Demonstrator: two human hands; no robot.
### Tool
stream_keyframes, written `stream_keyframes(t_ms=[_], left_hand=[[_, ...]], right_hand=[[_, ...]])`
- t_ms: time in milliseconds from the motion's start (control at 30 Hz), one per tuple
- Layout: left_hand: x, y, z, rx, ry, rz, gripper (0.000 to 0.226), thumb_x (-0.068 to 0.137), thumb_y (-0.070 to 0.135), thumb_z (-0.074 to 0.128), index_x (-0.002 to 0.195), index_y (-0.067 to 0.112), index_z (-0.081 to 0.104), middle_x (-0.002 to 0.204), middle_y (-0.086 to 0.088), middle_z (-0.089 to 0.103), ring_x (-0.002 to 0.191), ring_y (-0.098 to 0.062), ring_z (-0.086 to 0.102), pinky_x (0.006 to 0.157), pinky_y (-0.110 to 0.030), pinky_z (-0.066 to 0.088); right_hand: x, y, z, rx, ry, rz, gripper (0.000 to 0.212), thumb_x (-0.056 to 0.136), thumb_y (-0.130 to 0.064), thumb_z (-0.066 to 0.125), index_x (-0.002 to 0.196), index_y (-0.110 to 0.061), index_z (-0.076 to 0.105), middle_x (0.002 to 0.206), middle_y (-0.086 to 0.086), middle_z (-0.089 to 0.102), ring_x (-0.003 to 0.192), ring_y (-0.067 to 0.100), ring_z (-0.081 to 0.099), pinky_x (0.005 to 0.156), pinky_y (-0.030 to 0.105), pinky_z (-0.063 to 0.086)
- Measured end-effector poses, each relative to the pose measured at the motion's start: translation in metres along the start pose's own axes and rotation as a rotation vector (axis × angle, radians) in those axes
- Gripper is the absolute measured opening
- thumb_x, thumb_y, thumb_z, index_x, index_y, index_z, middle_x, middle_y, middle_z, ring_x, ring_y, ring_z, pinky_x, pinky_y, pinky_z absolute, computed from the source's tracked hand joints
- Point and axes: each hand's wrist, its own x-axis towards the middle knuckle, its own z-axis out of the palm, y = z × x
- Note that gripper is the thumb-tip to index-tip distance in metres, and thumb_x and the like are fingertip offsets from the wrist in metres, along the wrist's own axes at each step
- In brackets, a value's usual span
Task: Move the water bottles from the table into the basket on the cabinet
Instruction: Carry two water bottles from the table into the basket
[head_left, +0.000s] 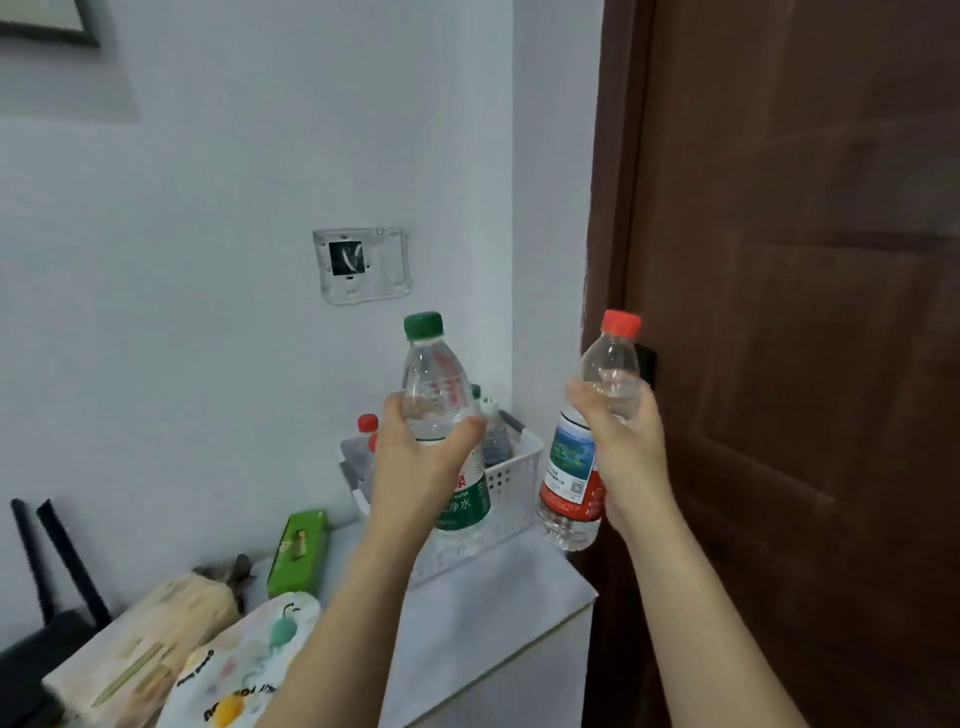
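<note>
1. Left hand (422, 457): fingers curled round the green-capped bottle (441, 395), held upright in front of the basket (511, 483).
2. Right hand (621, 436): grips the red-capped bottle (587, 441), upright, at 3 o'clock of the basket.
3. Basket: white, on the cabinet (488, 613), holding more bottles (366, 441).
4. Green box (298, 551): at 9 o'clock of the basket.

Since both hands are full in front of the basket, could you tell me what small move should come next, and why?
Probably lower the green-capped bottle in the left hand into the basket. It hangs upright in front of the basket, nearer it than the red-capped bottle in the right hand, and the basket's near part looks free of bottles.
</note>
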Motion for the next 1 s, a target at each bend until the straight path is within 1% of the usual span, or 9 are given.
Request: stream_keyframes(t_ms=[167, 267, 367, 433, 567, 700, 800, 867, 1000], left_hand=[[0.066, -0.022, -0.013, 0.061, 0.125, 0.045, 0.055, 0.055, 0.06, 0.074, 0.1, 0.039, 0.051, 0.097, 0.017, 0.063, 0.085, 0.001, 0.064, 0.07, -0.029, 0.051], [0.09, -0.039, -0.02, 0.094, 0.15, 0.031, 0.064, 0.057, 0.059, 0.074, 0.11, 0.031, 0.052, 0.105, 0.012, 0.062, 0.094, -0.007, 0.064, 0.073, -0.031, 0.053], [0.107, -0.057, -0.025, 0.094, 0.16, -0.005, 0.069, 0.052, 0.06, 0.075, 0.11, 0.029, 0.053, 0.105, 0.01, 0.064, 0.094, -0.008, 0.065, 0.07, -0.026, 0.05], [0.114, -0.067, -0.028, 0.092, 0.149, -0.022, 0.064, 0.05, 0.061, 0.076, 0.104, 0.036, 0.054, 0.1, 0.014, 0.066, 0.087, -0.001, 0.066, 0.067, -0.021, 0.049], [0.123, -0.092, -0.036, 0.129, 0.094, -0.061, 0.059, 0.051, 0.062, 0.08, 0.1, 0.042, 0.055, 0.093, 0.03, 0.067, 0.082, 0.012, 0.064, 0.065, -0.023, 0.051], [0.124, -0.119, -0.042, 0.199, 0.013, -0.127, 0.059, 0.051, 0.055, 0.081, 0.102, 0.039, 0.056, 0.092, 0.021, 0.07, 0.082, 0.003, 0.068, 0.07, -0.03, 0.055], [0.124, -0.131, -0.047, 0.287, -0.078, -0.156, 0.057, 0.055, 0.045, 0.079, 0.106, 0.038, 0.054, 0.096, 0.016, 0.07, 0.088, -0.002, 0.068, 0.071, -0.03, 0.056], [0.124, -0.135, -0.048, 0.344, -0.142, -0.165, 0.056, 0.059, 0.038, 0.079, 0.107, 0.038, 0.052, 0.095, 0.017, 0.07, 0.087, -0.002, 0.068, 0.069, -0.027, 0.056], [0.121, -0.142, -0.049, 0.427, -0.234, -0.176, 0.064, 0.059, 0.036, 0.079, 0.115, 0.041, 0.049, 0.102, 0.016, 0.07, 0.092, -0.008, 0.068, 0.08, -0.04, 0.059]], right_hand=[[0.069, 0.037, 0.052, 0.061, -0.097, -0.007, 0.058, 0.058, -0.049, 0.082, 0.109, -0.032, 0.059, 0.098, -0.01, 0.073, 0.088, 0.01, 0.072, 0.068, 0.025, 0.057], [0.091, 0.061, 0.079, 0.044, -0.187, 0.026, 0.057, 0.058, -0.054, 0.081, 0.107, -0.039, 0.057, 0.101, -0.015, 0.07, 0.089, 0.003, 0.07, 0.063, 0.018, 0.055], [0.104, 0.087, 0.102, 0.031, -0.244, 0.076, 0.05, 0.058, -0.055, 0.082, 0.1, -0.047, 0.057, 0.104, -0.015, 0.069, 0.094, 0.008, 0.069, 0.073, 0.028, 0.057], [0.109, 0.104, 0.114, 0.034, -0.273, 0.083, 0.044, 0.059, -0.053, 0.082, 0.095, -0.053, 0.057, 0.102, -0.019, 0.069, 0.093, 0.008, 0.07, 0.071, 0.028, 0.058], [0.109, 0.14, 0.131, -0.013, -0.289, 0.13, 0.051, 0.061, -0.049, 0.082, 0.103, -0.049, 0.054, 0.108, -0.011, 0.067, 0.1, 0.018, 0.068, 0.079, 0.041, 0.06], [0.101, 0.169, 0.134, -0.087, -0.298, 0.154, 0.052, 0.059, -0.051, 0.08, 0.103, -0.056, 0.053, 0.108, -0.024, 0.064, 0.104, 0.011, 0.065, 0.076, 0.034, 0.058], [0.094, 0.184, 0.131, -0.145, -0.262, 0.193, 0.059, 0.057, -0.053, 0.08, 0.108, -0.061, 0.052, 0.121, -0.02, 0.058, 0.113, 0.01, 0.058, 0.093, 0.046, 0.052], [0.089, 0.189, 0.132, -0.162, -0.252, 0.211, 0.07, 0.057, -0.049, 0.08, 0.12, -0.055, 0.05, 0.129, -0.018, 0.055, 0.12, 0.01, 0.053, 0.1, 0.048, 0.047], [0.087, 0.194, 0.134, -0.253, -0.28, 0.204, 0.07, 0.058, -0.043, 0.083, 0.12, -0.054, 0.05, 0.122, -0.024, 0.06, 0.119, 0.006, 0.054, 0.101, 0.047, 0.045]])
